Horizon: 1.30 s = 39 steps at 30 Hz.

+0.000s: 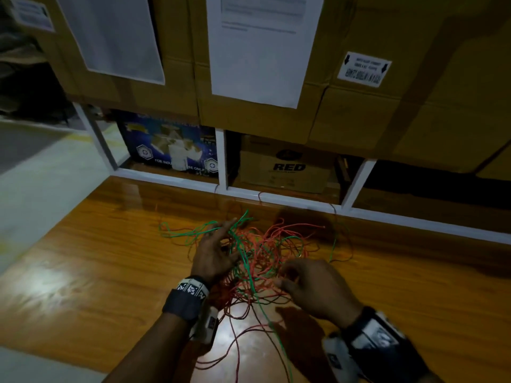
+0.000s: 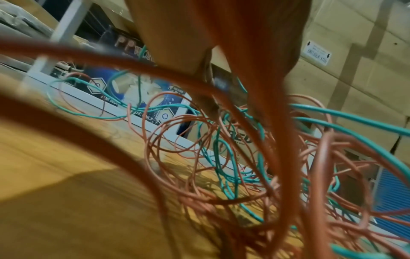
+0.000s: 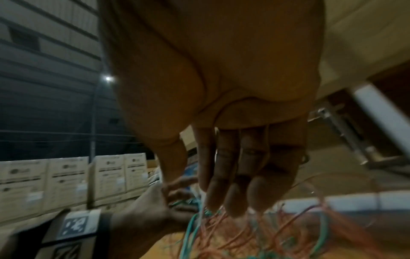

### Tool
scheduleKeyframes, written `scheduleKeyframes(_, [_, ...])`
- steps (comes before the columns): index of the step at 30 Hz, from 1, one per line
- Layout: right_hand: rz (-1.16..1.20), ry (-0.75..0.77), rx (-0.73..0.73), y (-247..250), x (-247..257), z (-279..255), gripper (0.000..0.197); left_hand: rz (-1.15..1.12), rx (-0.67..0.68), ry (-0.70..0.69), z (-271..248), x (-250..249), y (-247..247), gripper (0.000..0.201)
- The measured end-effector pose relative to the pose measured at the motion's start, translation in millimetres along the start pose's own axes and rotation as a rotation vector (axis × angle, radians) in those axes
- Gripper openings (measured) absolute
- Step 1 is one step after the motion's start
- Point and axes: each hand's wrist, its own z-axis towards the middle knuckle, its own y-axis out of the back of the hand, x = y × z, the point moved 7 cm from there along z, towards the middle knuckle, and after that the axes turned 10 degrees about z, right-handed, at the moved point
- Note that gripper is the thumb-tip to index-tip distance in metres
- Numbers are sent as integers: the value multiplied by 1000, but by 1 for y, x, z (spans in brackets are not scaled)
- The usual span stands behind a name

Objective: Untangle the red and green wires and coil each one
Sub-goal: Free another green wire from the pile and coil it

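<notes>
1. While I watch the head view, the red wire [image 1: 272, 239] and the green wire [image 1: 243, 258] lie as one loose tangle on the wooden tabletop [image 1: 96, 272], with no single long axis; free strands trail from the heap toward me, and a green loop reaches out to the left. My left hand [image 1: 214, 251] has its fingers spread into the left side of the heap, with strands running between and over them; I cannot tell whether it grips any. My right hand [image 1: 315, 286] sits at the near right edge, fingers curled down toward the red strands; a pinch is not plain from here. Behind the table stand cardboard boxes [image 1: 359, 111] with taped paper sheets [image 1: 262, 51].

2. From the left wrist view, red loops [image 2: 199, 157] arc close across the lens, blurred, and green runs [image 2: 355, 119] weave through them in curls. Fingers [image 2: 208, 98] reach down into the knot; their hold is hidden.

3. From the right wrist view, the right hand [image 3: 221, 122] hangs palm toward the camera, fingertips [image 3: 235, 201] dipping into red and green strands [image 3: 210, 233]. The left hand [image 3: 155, 206] sits beside them among the same wires. The picture is blurred, so I cannot tell the grasp.
</notes>
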Motion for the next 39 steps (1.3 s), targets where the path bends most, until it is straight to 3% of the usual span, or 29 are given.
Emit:
scheduleKeyframes(5, [-28, -41, 2, -52, 38, 43, 50, -37, -54, 48, -11, 0, 7, 115])
scheduleKeyframes(9, [0, -103, 3, -73, 35, 47, 26, -2, -111, 66, -17, -1, 14, 116])
scheduleKeyframes(14, [-18, -20, -128, -20, 33, 22, 24, 29, -199, 114, -19, 11, 27, 103])
scheduleKeyframes(17, [17, 22, -134, 18, 31, -4, 27, 39, -210, 68, -13, 5, 29, 102])
scheduleKeyframes(20, [64, 37, -112, 44, 37, -32, 31, 84, -247, 145, -6, 11, 32, 102])
scheduleKeyframes(24, [154, -6, -159, 80, 28, -59, 21, 109, -258, 262, 0, 23, 42, 71])
scheduleKeyframes(27, [185, -37, -214, 96, 12, -69, 19, 129, -276, 276, 7, 26, 49, 47])
scheduleKeyframes(29, [166, -37, -249, 96, 5, -68, 17, 160, -234, 305, 13, 24, 48, 51])
scheduleKeyframes(31, [136, -45, -317, 93, -5, -60, 17, 205, -100, 314, 18, 18, 39, 72])
scheduleKeyframes(35, [107, -67, -379, 79, -25, -36, 30, 323, 239, 135, 15, -14, 19, 120])
scheduleKeyframes(39, [137, -57, -324, 51, -24, -31, 8, 456, 325, 17, 10, -48, 32, 132])
